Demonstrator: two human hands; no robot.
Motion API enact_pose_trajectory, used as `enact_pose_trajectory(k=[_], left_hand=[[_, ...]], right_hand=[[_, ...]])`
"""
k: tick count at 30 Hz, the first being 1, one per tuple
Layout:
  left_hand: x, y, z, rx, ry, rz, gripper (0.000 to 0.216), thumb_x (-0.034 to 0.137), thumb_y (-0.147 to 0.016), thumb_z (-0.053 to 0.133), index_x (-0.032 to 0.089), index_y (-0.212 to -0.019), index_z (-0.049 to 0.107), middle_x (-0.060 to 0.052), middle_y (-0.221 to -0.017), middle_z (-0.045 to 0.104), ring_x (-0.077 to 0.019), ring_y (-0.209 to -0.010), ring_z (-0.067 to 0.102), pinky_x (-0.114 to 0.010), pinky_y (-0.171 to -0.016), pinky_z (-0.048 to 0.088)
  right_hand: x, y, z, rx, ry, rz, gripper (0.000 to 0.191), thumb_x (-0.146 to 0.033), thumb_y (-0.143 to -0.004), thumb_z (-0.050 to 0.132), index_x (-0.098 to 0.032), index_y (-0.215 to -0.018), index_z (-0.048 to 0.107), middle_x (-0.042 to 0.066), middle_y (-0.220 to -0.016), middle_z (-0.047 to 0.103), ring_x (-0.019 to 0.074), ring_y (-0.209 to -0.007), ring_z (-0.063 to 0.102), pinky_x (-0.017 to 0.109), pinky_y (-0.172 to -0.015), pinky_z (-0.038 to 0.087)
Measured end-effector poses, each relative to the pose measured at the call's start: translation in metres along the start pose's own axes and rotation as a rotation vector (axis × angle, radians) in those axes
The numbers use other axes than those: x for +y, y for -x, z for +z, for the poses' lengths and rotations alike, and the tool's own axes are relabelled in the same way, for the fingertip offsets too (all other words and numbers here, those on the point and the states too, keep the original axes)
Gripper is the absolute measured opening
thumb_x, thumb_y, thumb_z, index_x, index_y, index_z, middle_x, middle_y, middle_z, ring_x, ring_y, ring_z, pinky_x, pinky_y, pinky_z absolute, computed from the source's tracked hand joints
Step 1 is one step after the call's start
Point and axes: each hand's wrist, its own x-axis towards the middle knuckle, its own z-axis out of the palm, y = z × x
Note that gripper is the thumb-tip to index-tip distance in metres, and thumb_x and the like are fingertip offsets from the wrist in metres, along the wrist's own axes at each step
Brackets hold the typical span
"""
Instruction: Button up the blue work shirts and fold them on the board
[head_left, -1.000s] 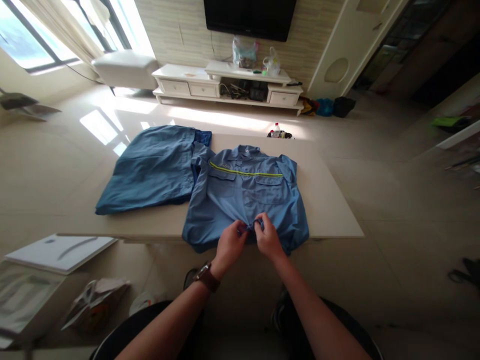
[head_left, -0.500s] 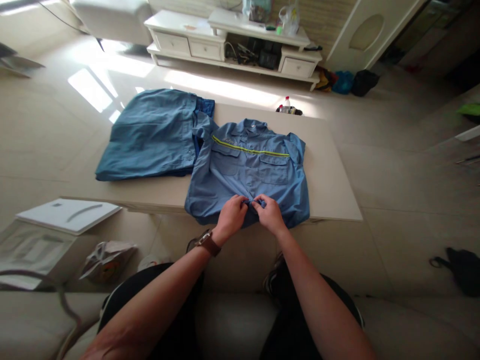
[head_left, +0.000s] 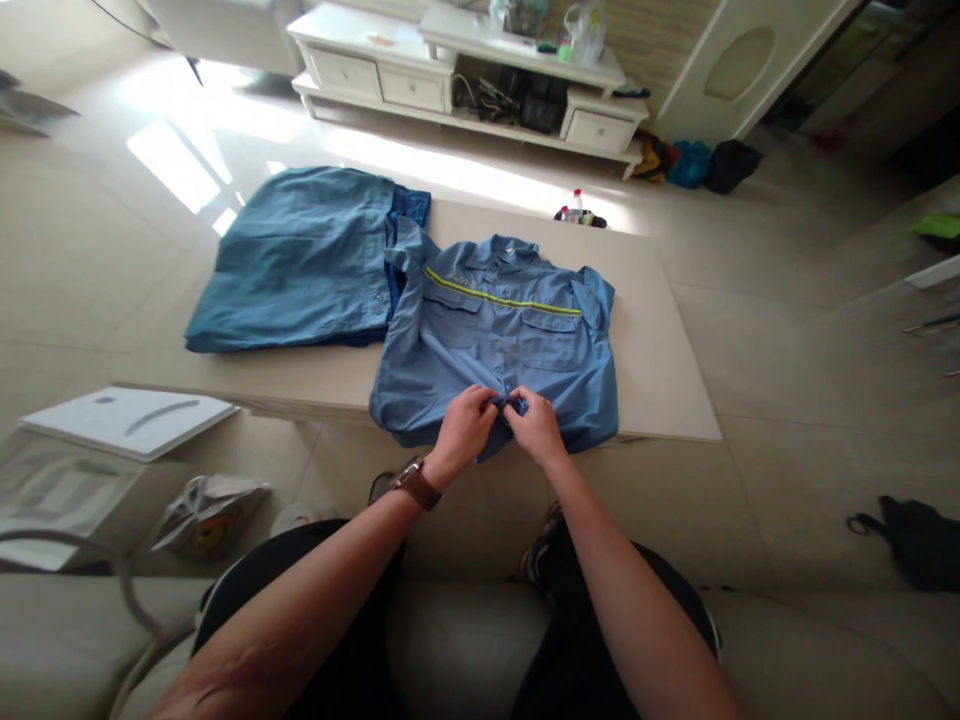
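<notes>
A blue work shirt (head_left: 465,335) with a yellow stripe across its chest lies front up, collar away from me, its lower part hanging over the near table edge. At its front opening, my left hand (head_left: 466,425) pinches the cloth from the left. Close beside it, my right hand (head_left: 536,425) is closed on the opposite front edge. The fingertips nearly meet; whether a button sits between them is hidden. Left of the shirt is a pile of folded blue garments (head_left: 292,260), touched by the shirt's sleeve.
Both lie on a low pale table (head_left: 660,350). A white TV cabinet (head_left: 420,90) stands beyond it, and bottles with red caps (head_left: 576,208) show past the far edge. A white box (head_left: 127,420) and a plastic bag (head_left: 210,515) are at the near left.
Both hands stay at the same spot on the shirt front, their fingers shifting only slightly. The whole view has tilted a little.
</notes>
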Motion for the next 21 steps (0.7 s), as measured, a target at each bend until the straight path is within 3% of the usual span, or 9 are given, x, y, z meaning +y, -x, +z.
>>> enact_pose_trajectory(k=[6, 12, 17, 21], left_hand=[[0.0035, -0.0011, -0.0038, -0.033, -0.064, 0.026, 0.025, 0.012, -0.09, 0.052, 0.017, -0.091, 0.076, -0.005, -0.089, 0.067, -0.0164, -0.08, 0.061, -0.027, -0.078, 0.044], [0.0027, -0.0031, -0.0076, -0.037, -0.1, 0.048, 0.023, 0.014, -0.09, 0.052, 0.017, -0.088, 0.075, -0.004, -0.084, 0.064, -0.0158, -0.075, 0.058, -0.027, -0.073, 0.041], [0.0041, -0.0012, -0.0071, -0.097, -0.168, 0.067, 0.021, 0.015, -0.088, 0.054, 0.018, -0.073, 0.069, -0.005, -0.081, 0.064, -0.0163, -0.073, 0.056, -0.028, -0.072, 0.04], [0.0059, -0.0003, -0.0041, -0.048, -0.126, 0.024, 0.02, 0.014, -0.087, 0.052, 0.018, -0.073, 0.065, -0.004, -0.08, 0.062, -0.0155, -0.072, 0.054, -0.027, -0.07, 0.039]], right_hand=[[0.0035, -0.0006, 0.0005, -0.012, -0.049, 0.004, 0.021, -0.039, -0.081, 0.058, -0.02, -0.078, 0.067, 0.0, -0.073, 0.067, 0.0172, -0.07, 0.058, 0.026, -0.07, 0.044], [0.0071, -0.0015, 0.0023, 0.011, -0.084, -0.004, 0.024, -0.04, -0.08, 0.061, -0.019, -0.078, 0.073, 0.004, -0.077, 0.074, 0.0204, -0.073, 0.064, 0.03, -0.078, 0.049], [0.0076, -0.002, 0.0006, 0.073, -0.057, -0.023, 0.021, -0.037, -0.08, 0.061, -0.021, -0.077, 0.073, 0.007, -0.086, 0.077, 0.0234, -0.083, 0.068, 0.033, -0.084, 0.051], [0.0051, -0.0045, -0.0021, 0.072, -0.037, -0.059, 0.018, -0.036, -0.08, 0.059, -0.021, -0.074, 0.069, 0.006, -0.082, 0.074, 0.0217, -0.081, 0.066, 0.032, -0.083, 0.05]])
